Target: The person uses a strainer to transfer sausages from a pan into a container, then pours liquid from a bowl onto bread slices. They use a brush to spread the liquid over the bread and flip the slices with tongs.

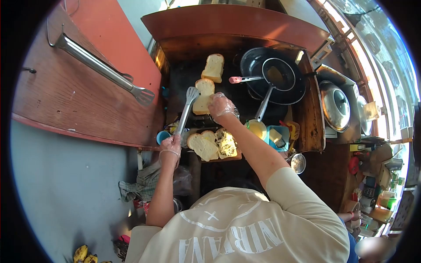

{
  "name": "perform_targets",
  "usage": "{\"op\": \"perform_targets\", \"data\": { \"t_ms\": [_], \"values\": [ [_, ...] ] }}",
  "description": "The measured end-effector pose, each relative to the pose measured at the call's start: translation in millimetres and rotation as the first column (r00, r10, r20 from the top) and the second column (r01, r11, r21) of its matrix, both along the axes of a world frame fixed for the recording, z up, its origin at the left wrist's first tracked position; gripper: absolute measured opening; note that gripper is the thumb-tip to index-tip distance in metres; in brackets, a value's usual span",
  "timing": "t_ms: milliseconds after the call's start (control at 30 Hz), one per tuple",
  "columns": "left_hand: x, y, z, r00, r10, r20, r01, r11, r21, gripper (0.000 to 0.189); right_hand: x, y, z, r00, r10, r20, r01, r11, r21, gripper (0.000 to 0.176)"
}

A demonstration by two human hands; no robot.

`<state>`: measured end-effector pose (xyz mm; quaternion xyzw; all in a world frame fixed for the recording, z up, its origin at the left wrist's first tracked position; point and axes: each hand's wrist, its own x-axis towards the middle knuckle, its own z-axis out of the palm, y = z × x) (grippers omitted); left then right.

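My left hand [170,148], in a clear plastic glove, is closed round the handle of a metal spatula [188,104] with a slotted head. The spatula's head touches the left edge of a bread slice [203,94] on the dark griddle [182,72]. My right hand [222,106], also gloved, has its fingers curled at that slice's lower right side. A second bread slice [213,66] lies just beyond it. Nearer my body, a plain bread slice [202,147] and one topped with yellow and dark filling [226,144] lie on a wooden board [237,156].
A black pan [289,94] with a strainer [278,63] over it sits at the right. Beside it are a yellow bowl [256,128] and a blue container [283,131]. Metal tongs [98,65] hang on the left panel. A lidded pot [335,105] stands farther right. Another person's hand [354,215] shows at lower right.
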<state>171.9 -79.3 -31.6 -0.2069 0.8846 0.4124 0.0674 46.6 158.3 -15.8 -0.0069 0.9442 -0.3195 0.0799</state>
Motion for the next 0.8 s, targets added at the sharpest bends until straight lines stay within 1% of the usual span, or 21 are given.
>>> {"op": "perform_targets", "data": {
  "t_ms": [33,100,167,233,300,333,367,400,433,500,533,567,600,633,667,700,733,800],
  "values": [
    [0,-4,-5,1.000,0.000,-0.001,0.000,1.000,0.000,0.040,0,0,1,1.000,-0.009,-0.006,0.009,1.000,-0.017,0.037],
    [0,-4,2,1.000,-0.002,0.017,0.001,0.997,0.074,0.041,-3,-2,-2,1.000,-0.012,-0.012,0.012,1.000,-0.002,0.037],
    [1,-7,-5,1.000,-0.024,0.016,0.023,0.997,0.078,0.040,-5,0,-3,1.000,-0.016,-0.017,0.017,1.000,0.011,0.038],
    [2,-12,-12,0.999,-0.047,0.021,0.045,0.996,0.074,0.040,-4,-1,-4,0.998,-0.019,-0.065,0.018,1.000,-0.022,0.039],
    [0,-7,-10,0.999,0.015,0.051,-0.022,0.990,0.142,0.038,-5,-2,-4,0.998,-0.029,-0.061,0.027,0.999,-0.031,0.039],
    [-1,-8,-11,0.999,0.012,0.051,-0.019,0.990,0.141,0.038,-5,-2,-4,0.998,-0.036,-0.058,0.034,0.999,-0.036,0.039],
    [-1,-9,-15,0.998,0.018,0.061,-0.029,0.982,0.186,0.037,-5,-2,-7,0.998,-0.039,-0.058,0.037,0.999,-0.037,0.039],
    [-1,-10,-18,0.997,0.024,0.069,-0.040,0.972,0.230,0.036,-5,-1,-10,0.994,-0.061,-0.092,0.056,0.997,-0.057,0.039],
    [-1,-11,-21,0.997,0.023,0.068,-0.038,0.973,0.229,0.036,-5,-1,-13,0.989,-0.085,-0.125,0.075,0.994,-0.077,0.039],
    [-1,-12,-21,0.994,0.053,0.095,-0.080,0.951,0.300,0.035,-7,-2,-13,0.988,-0.069,-0.141,0.057,0.995,-0.084,0.037],
    [-1,-12,-20,0.994,0.051,0.093,-0.077,0.952,0.298,0.035,-9,-3,-12,0.986,-0.051,-0.157,0.037,0.995,-0.090,0.035],
    [-1,-10,-12,0.990,0.056,0.127,-0.090,0.957,0.275,0.036,-13,-6,-14,0.986,-0.053,-0.159,0.039,0.995,-0.094,0.035],
    [-1,-8,-8,0.985,0.063,0.161,-0.102,0.962,0.251,0.036,-19,-10,-16,0.983,-0.020,-0.185,0.014,0.999,-0.038,0.029],
    [-1,-7,-8,0.985,0.063,0.158,-0.101,0.964,0.247,0.036,-25,-14,-17,0.978,0.014,-0.209,-0.011,1.000,0.018,0.025],
    [0,-8,-10,0.986,0.091,0.142,-0.131,0.943,0.306,0.033,-31,-17,-23,0.977,0.013,-0.212,-0.010,1.000,0.013,0.025],
    [1,-8,-9,0.984,0.121,0.128,-0.160,0.917,0.364,0.038,-38,-19,-29,0.979,0.028,-0.204,-0.022,0.999,0.034,0.027],
    [4,-9,-8,0.984,0.123,0.127,-0.161,0.918,0.362,0.038,-44,-21,-36,0.980,0.045,-0.194,-0.035,0.998,0.055,0.030],
    [11,-11,5,0.975,0.146,0.169,-0.198,0.912,0.359,0.039,-53,-24,-42,0.981,0.077,-0.178,-0.063,0.995,0.083,0.029]
  ]
}}
